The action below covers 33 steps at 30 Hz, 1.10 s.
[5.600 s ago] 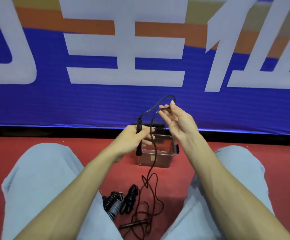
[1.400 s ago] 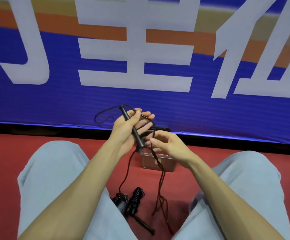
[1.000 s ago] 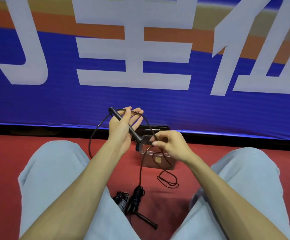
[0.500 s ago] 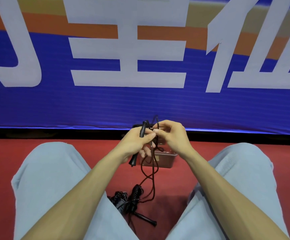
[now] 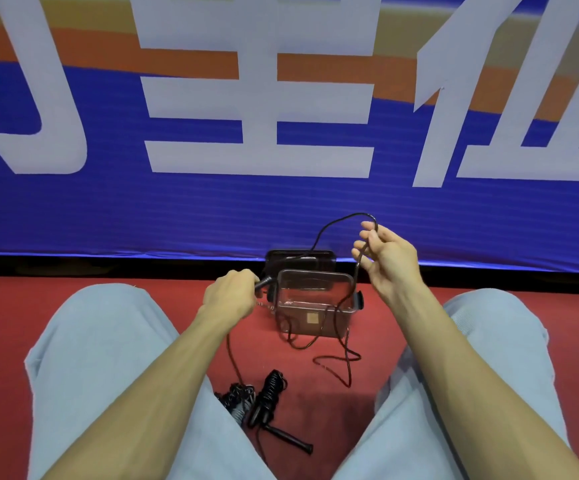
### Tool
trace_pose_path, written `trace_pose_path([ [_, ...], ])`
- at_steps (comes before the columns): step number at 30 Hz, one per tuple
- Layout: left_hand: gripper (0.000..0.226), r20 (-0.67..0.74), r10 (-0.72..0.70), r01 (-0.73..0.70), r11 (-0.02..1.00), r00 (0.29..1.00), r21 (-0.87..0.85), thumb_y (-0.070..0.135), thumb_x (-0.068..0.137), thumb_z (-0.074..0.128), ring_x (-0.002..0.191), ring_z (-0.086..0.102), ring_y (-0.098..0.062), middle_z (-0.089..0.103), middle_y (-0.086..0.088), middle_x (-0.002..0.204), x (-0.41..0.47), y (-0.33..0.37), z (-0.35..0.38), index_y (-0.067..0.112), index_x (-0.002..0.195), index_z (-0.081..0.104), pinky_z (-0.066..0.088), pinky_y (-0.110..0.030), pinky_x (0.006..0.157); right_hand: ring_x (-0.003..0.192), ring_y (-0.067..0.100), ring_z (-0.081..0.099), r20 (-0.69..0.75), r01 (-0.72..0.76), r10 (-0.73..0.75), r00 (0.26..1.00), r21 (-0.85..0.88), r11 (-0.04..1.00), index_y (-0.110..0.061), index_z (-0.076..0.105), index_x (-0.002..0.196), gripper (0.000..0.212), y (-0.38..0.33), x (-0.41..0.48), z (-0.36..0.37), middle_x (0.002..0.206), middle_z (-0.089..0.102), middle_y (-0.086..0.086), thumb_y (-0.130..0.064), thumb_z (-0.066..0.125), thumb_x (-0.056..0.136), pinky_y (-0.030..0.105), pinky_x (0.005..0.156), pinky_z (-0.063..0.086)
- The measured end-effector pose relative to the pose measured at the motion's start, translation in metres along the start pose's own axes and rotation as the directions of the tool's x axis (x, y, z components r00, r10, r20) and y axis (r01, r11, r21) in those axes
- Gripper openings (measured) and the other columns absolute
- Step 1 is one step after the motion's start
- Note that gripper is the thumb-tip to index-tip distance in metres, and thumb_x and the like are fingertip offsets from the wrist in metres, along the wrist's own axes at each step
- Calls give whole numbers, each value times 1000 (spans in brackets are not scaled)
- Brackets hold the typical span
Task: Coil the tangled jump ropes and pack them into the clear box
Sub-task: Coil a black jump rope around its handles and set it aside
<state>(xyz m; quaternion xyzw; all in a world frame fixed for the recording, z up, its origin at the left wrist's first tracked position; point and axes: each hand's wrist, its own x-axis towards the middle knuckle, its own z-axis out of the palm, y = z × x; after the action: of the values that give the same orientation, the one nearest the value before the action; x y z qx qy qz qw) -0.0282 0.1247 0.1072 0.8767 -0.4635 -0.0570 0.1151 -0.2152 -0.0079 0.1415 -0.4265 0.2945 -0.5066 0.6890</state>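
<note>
Buried, covered, unreadable
Swallowed by left hand (image 5: 231,296) but for its tip: rope handle (image 5: 264,282). Half under left leg (image 5: 108,358): coiled ropes (image 5: 239,398). Too small to read: label (image 5: 312,318) on clear box (image 5: 315,271).

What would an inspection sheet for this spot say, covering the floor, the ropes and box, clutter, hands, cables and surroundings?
Surface: red floor, seen between the seated person's knees.
Job's things: clear box open, no coil in it; one loose rope arcs between the hands and trails past the box front onto the floor; bundled ropes lie near the knees.
Clutter: nothing seen.
Hands: left hand grips a black handle; right hand, raised, holds the rope in its fingers.
Cables: nothing seen besides the ropes.
Surroundings: blue banner with big white characters.
</note>
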Motion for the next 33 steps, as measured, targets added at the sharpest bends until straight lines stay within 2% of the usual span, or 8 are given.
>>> trace_pose_path([
  [4,16,4,98,-81,845,995,-529,13,96,57,41,55,-10,64,0,72,0,23,0,16,100,72,44,-19,47,77,22,70,111,-101,87,990,124,987,1,59,96,14,3,-5,3,87,59,12,2,46,99,32,60,59],
  [6,18,76,144,-40,664,987,-746,17,101,52,37,55,-12,68,-7,84,-10,37,-3,9,96,67,41,-20,38,74,22,72,179,-148,120,977,151,977,1,57,91,14,8,-8,9,85,58,13,2,45,98,34,61,60],
  [8,29,185,159,75,525,970,-847,27,104,48,48,65,-22,69,-15,87,-18,46,-4,3,96,63,54,-26,47,74,22,73,224,-181,140,965,176,968,0,56,88,15,11,-7,13,82,57,12,2,45,99,36,62,60],
  [12,26,206,205,99,435,957,-895,25,103,50,89,73,-20,74,-8,105,-17,47,1,7,109,68,58,-33,88,83,24,71,268,-220,167,949,183,958,-2,58,85,16,15,-7,15,74,55,8,0,49,98,39,68,60],
  [15,20,275,303,136,408,913,-903,18,101,54,102,71,-17,74,-1,110,-18,47,-2,15,112,71,52,-37,100,89,24,67,268,-205,148,952,199,958,-4,56,82,17,15,-10,17,72,53,5,-2,50,98,39,70,60],
  [20,23,374,422,225,361,826,-905,9,102,47,97,73,-29,74,-11,109,-26,45,-13,10,110,69,59,-40,88,90,22,67,210,-165,109,972,267,950,-2,55,88,12,11,-6,13,86,54,8,-4,49,98,37,70,60],
  [28,12,343,443,234,282,829,-930,13,98,57,100,71,-35,62,-24,127,-25,46,-15,11,103,68,60,-40,86,87,22,67,133,-135,97,986,314,940,-1,59,97,9,10,-3,9,92,56,12,-9,55,96,35,70,60],
  [33,8,241,258,249,-2,936,-968,11,99,56,97,71,-38,60,-12,104,-18,46,-14,10,94,62,59,-39,87,89,21,68,158,-56,69,985,-87,995,-8,65,104,23,14,-7,9,100,64,10,-28,58,96,33,75,59],
])
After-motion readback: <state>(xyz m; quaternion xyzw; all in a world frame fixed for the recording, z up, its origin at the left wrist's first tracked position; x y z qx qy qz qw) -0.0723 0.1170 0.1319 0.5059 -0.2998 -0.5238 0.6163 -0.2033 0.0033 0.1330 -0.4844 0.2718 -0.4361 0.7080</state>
